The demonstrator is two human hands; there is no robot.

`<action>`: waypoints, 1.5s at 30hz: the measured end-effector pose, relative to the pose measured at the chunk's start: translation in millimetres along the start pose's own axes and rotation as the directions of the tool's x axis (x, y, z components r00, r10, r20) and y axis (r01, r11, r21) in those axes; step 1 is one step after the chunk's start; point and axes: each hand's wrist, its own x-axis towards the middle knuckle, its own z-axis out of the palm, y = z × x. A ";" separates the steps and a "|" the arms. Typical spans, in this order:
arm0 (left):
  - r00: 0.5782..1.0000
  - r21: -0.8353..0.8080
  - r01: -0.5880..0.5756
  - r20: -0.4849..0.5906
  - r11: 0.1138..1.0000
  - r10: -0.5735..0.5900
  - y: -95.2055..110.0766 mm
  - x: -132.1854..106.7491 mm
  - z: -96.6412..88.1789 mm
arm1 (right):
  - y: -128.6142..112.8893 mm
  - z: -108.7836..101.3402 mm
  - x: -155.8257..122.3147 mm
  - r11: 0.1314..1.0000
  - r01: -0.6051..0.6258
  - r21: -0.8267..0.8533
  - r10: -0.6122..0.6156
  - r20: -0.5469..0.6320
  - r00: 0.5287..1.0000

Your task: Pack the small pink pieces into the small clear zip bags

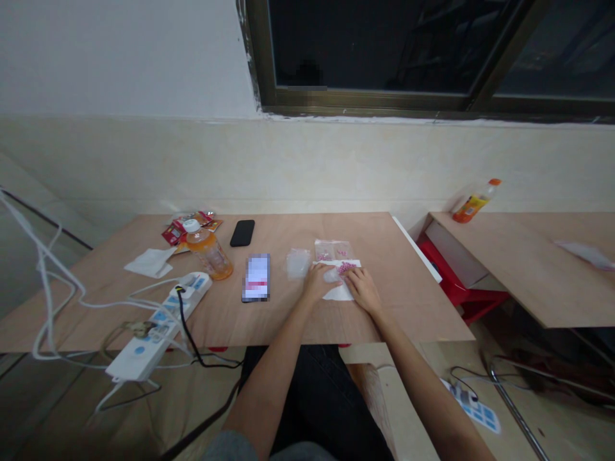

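A white sheet of paper [340, 293] lies on the wooden table with small pink beads [346, 268] heaped on its far part. My left hand [317, 283] rests at the paper's left side, its fingers closed on the edge of a small clear plastic bag [331, 276]. From the right, my right hand [364, 289] reaches in with bent fingers, the tips together at the beads; what they pinch, if anything, is too small to tell. Just beyond the paper lies a clear zip bag [333, 249] with a few pink beads in it. More clear bags [298, 263] lie left of my left hand.
Left of the bags are a lit phone [256, 277], a black phone [243, 233], an orange drink bottle [210, 251], red wrappers [173, 232] and tissue [150, 262]. A power strip [158, 326] with cables overhangs the front edge. Another table [538, 256] holds a bottle [473, 206].
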 end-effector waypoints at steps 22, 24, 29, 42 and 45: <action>0.999 -0.001 0.041 -0.018 0.999 -0.041 4.7 1.2 -2.6 | 9.2 6.5 -2.5 0.954 -0.276 -0.115 0.265 -0.099 0.959; 0.999 0.003 0.040 -0.012 0.999 -0.040 4.6 1.2 -2.5 | 8.9 6.9 -2.4 0.954 -0.276 -0.116 0.265 -0.103 0.959; 0.999 -0.005 0.031 -0.028 1.000 -0.031 3.8 0.7 -1.9 | 13.3 9.8 -3.4 0.958 -0.273 -0.081 0.262 -0.128 0.956; 0.999 0.002 0.016 -0.033 1.000 -0.016 1.0 1.0 -0.7 | 11.8 18.1 16.1 0.929 -0.272 0.250 0.314 -0.147 0.938; 0.999 0.004 0.030 -0.035 1.000 -0.029 0.8 0.6 -0.3 | 13.1 15.4 12.9 0.859 -0.484 0.168 0.510 -0.198 0.837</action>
